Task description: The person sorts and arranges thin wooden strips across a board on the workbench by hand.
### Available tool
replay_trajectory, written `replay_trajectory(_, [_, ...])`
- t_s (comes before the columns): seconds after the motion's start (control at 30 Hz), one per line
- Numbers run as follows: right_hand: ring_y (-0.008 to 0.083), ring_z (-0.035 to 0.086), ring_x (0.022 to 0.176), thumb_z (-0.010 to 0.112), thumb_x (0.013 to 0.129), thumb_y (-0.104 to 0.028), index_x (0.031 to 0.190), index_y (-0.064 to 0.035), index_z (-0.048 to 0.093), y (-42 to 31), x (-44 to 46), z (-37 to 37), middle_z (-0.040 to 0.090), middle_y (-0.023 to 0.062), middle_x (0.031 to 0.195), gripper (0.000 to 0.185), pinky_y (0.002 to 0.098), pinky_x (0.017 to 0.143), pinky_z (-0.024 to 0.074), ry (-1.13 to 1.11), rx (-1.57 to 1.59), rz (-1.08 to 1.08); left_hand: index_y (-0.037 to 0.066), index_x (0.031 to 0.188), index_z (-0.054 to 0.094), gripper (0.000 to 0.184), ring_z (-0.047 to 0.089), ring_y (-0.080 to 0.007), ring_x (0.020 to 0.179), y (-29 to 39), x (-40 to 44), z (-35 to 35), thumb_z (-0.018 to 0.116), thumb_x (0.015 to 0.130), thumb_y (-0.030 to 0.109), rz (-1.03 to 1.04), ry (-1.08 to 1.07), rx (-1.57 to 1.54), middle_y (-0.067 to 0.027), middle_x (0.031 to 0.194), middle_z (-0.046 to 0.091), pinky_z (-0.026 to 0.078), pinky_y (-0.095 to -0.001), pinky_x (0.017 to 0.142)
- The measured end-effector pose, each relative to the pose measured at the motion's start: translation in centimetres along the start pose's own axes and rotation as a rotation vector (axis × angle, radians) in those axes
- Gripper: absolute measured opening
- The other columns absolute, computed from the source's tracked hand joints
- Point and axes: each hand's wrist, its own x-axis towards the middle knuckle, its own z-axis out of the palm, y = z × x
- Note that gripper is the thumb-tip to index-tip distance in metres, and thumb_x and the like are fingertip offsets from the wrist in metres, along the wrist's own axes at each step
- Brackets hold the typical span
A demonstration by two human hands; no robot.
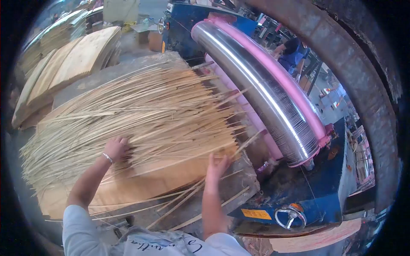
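A broad layer of thin wood strips [124, 106] lies loosely over orange-brown wood veneer sheets [158, 181]. On the strips near the front left rests my left hand [116, 149], a bracelet at its wrist; its fingers are slightly bent and apart, their tips partly hidden. My right hand [217, 165] is at the right front part of the veneer, close to its jagged right edge. Its thumb and fingers are spread, and I see nothing held between them. Several loose strips lie below the veneer's front edge, between my forearms.
A shiny metal roller [256, 85] with pink rollers beside it stands right of the pile, on a blue machine frame [294, 187] with a handwheel [290, 216]. More veneer sheets [72, 64] are stacked at the upper left. Another person [292, 53] is behind the machine.
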Motion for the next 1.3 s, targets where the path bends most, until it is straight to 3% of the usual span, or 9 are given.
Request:
replay_trajectory(0.03, [0.0346,0.021,0.124,0.064,0.074,-0.028,0.122,0.0046,0.03,-0.4,-1.7,0.4,0.024,0.0256,0.131,0.068,0.0424,0.102,0.0146,0.052,0.009,-0.042,0.012,0.102,0.051,0.034,0.052,-0.0291,0.085,-0.3,-1.1,-0.5,0.059,0.072,0.026,0.0,-0.03,0.031,-0.0105,0.091,0.054,0.044,-0.0386,0.073])
replay_trajectory(0.1, [0.034,0.032,0.117,0.065,0.073,-0.029,0.121,0.0048,0.032,-1.1,-4.8,0.9,0.032,0.0252,0.126,0.067,0.0412,0.098,0.0253,-0.196,-0.068,-0.046,0.012,0.092,0.055,0.022,0.056,-0.0298,0.072,-2.2,-2.8,-0.7,0.057,0.073,0.024,0.036,-0.017,-0.037,-0.0101,0.081,0.057,0.046,-0.0404,0.065])
replay_trajectory(0.27, [0.0222,0.057,0.085,0.058,0.08,-0.028,0.111,-0.0004,0.043,-1.5,-11.6,2.1,0.057,0.0141,0.097,0.044,0.0291,0.07,0.0466,-0.622,0.541,0.427,0.013,0.095,0.056,0.023,0.056,-0.0302,0.078,-7.4,-5.7,-1.7,0.054,0.076,0.026,-0.063,-0.09,-0.046,-0.0095,0.085,0.057,0.045,-0.04,0.066])
replay_trajectory(0.37, [0.0182,0.057,0.08,0.057,0.081,-0.029,0.104,-0.0008,0.046,-2.8,-12.2,2.5,0.057,0.0122,0.09,0.037,0.0276,0.064,0.0486,-1.151,0.598,0.652,0.015,0.098,0.056,0.024,0.055,-0.0298,0.081,-7.1,-6.4,-0.9,0.053,0.077,0.026,-0.033,-0.04,0.053,-0.0093,0.087,0.057,0.045,-0.0392,0.068])
replay_trajectory(0.6, [0.014,0.056,0.055,0.052,0.083,-0.032,0.087,-0.0052,0.049,-4.6,-12.9,13.6,0.057,0.0028,0.066,0.028,0.0271,0.05,0.0476,-0.86,0.96,0.931,0.02,0.103,0.054,0.025,0.055,-0.0252,0.09,-3.4,-5.0,-1.5,0.05,0.08,0.027,-0.006,-0.163,0.019,-0.0078,0.098,0.058,0.045,-0.0372,0.072])
replay_trajectory(0.7, [0.0186,0.058,0.061,0.044,0.086,-0.024,0.08,-0.0015,0.054,-4.4,-10.9,15.0,0.059,0.0089,0.07,0.025,0.0305,0.053,0.0491,-0.905,0.909,0.949,0.021,0.103,0.054,0.024,0.056,-0.0259,0.09,0.3,-2.0,-3.4,0.05,0.08,0.027,-0.013,-0.293,0.002,-0.0093,0.094,0.058,0.045,-0.0382,0.072])
replay_trajectory(0.93, [0.0163,0.054,0.047,0.048,0.08,-0.017,0.068,-0.0055,0.052,-0.3,-2.4,12.2,0.055,0.0053,0.057,0.017,0.0268,0.038,0.0432,-0.577,0.895,0.931,0.018,0.103,0.052,0.028,0.055,-0.0287,0.086,5.9,4.4,-2.7,0.05,0.08,0.033,-0.014,-0.13,-0.066,-0.0109,0.09,0.057,0.044,-0.0396,0.07])
replay_trajectory(1.0, [0.0146,0.053,0.05,0.05,0.082,-0.02,0.074,-0.0072,0.049,0.7,0.6,9.7,0.054,0.0045,0.061,0.015,0.0261,0.041,0.0435,-0.349,0.939,0.74,0.019,0.109,0.051,0.033,0.055,-0.0311,0.084,7.6,5.6,-1.9,0.05,0.08,0.034,0.013,-0.079,-0.192,-0.0122,0.086,0.057,0.044,-0.041,0.07])
replay_trajectory(1.3, [0.0115,0.044,0.043,0.044,0.085,-0.017,0.072,-0.0069,0.043,2.3,10.2,-1.9,0.046,0.0017,0.057,0.017,0.0228,0.035,0.0333,0.097,0.81,0.525,0.01,0.081,0.061,0.019,0.057,-0.0312,0.068,9.3,9.8,2.1,0.057,0.074,0.027,-0.225,0.016,-0.259,-0.0135,0.072,0.06,0.045,-0.0392,0.061])
